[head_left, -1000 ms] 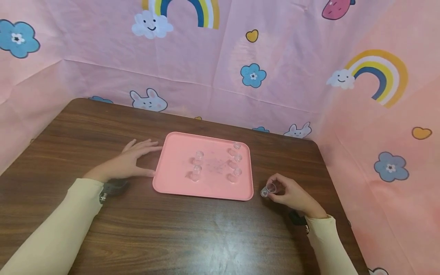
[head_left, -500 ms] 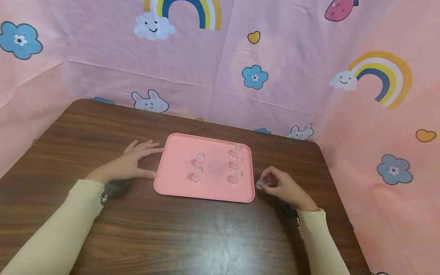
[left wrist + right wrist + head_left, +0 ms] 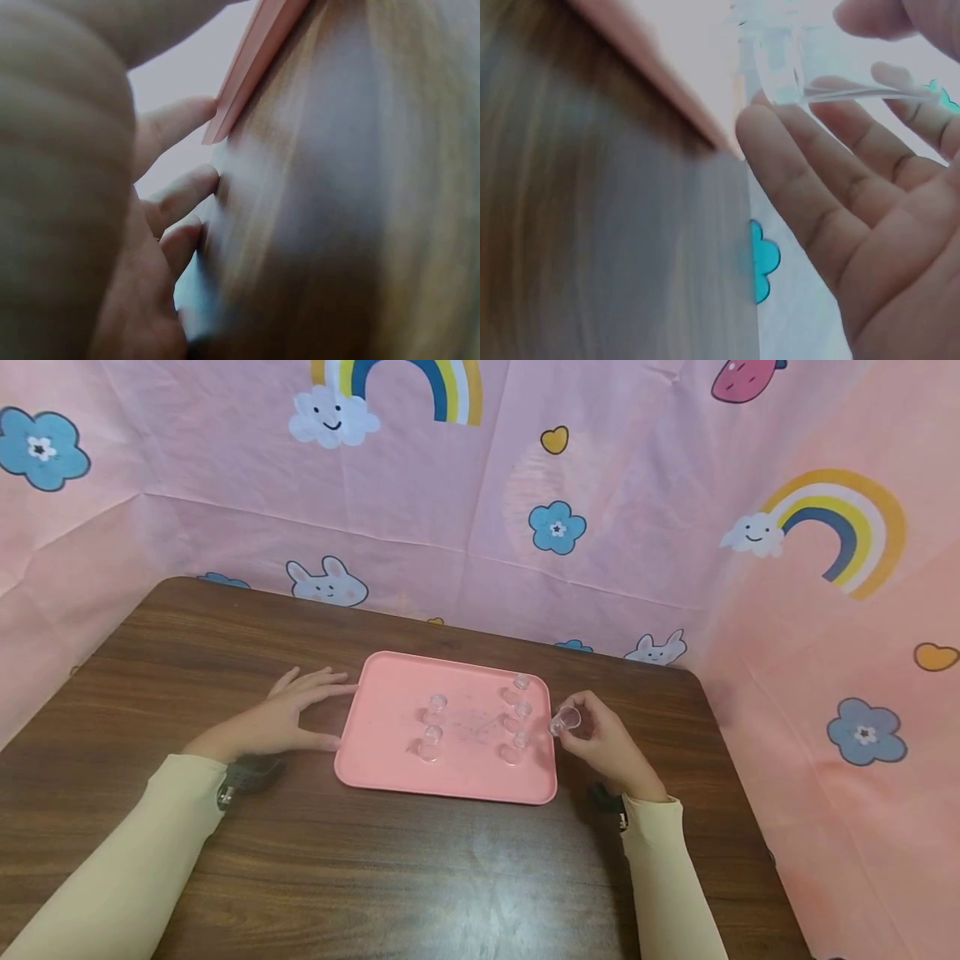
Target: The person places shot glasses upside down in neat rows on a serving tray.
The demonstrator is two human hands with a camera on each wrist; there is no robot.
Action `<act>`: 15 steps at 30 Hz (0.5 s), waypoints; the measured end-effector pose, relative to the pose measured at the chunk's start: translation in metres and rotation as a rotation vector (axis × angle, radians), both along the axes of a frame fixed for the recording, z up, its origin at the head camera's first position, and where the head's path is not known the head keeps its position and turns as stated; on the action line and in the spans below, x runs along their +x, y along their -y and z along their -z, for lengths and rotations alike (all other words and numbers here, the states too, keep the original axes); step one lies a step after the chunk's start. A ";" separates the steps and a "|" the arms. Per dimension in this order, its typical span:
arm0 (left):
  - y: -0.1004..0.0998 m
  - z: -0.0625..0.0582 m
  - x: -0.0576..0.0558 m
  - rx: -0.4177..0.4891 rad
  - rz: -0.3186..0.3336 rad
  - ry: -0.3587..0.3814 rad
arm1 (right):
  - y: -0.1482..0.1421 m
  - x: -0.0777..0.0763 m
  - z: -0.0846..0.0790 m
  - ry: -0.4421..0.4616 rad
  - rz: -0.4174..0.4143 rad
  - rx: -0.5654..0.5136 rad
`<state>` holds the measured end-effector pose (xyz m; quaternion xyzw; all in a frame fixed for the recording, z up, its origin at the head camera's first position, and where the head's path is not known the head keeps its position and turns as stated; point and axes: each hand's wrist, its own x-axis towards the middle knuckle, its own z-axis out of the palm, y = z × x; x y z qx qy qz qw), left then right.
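My right hand (image 3: 609,743) pinches a small clear cup (image 3: 567,721) between thumb and fingers, at the right rim of a pink tray (image 3: 390,760). The cup is tilted, its mouth toward the hand. In the right wrist view, the see-through cup (image 3: 784,71) lies across the fingers, its upper part cut off by the frame. My left hand (image 3: 273,718) is spread at the tray's left side, with index finger and thumb touching the rim. On the tray stand two clear cups in a left column, the nearer one (image 3: 430,745) included, and three in a right column, the nearest (image 3: 514,748) included.
The tray lies on a dark brown wooden table (image 3: 360,868). A pink patterned cloth (image 3: 465,493) hangs behind the table and along its sides. Light reflects off the tabletop in front of the tray.
My right hand has carried the cup leftward and away from me, from the table beside the tray to the tray's right rim. The left hand has stayed at the tray's left edge.
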<state>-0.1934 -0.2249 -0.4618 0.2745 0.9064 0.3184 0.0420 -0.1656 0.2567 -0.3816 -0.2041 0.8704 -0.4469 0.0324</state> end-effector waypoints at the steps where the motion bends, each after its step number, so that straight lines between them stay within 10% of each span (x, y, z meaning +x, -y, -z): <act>1: 0.000 0.000 0.000 0.002 0.001 0.006 | 0.001 -0.001 0.000 -0.017 0.004 -0.004; 15: 0.002 0.003 -0.002 -0.003 0.004 -0.014 | 0.026 -0.001 -0.013 -0.113 0.040 -0.049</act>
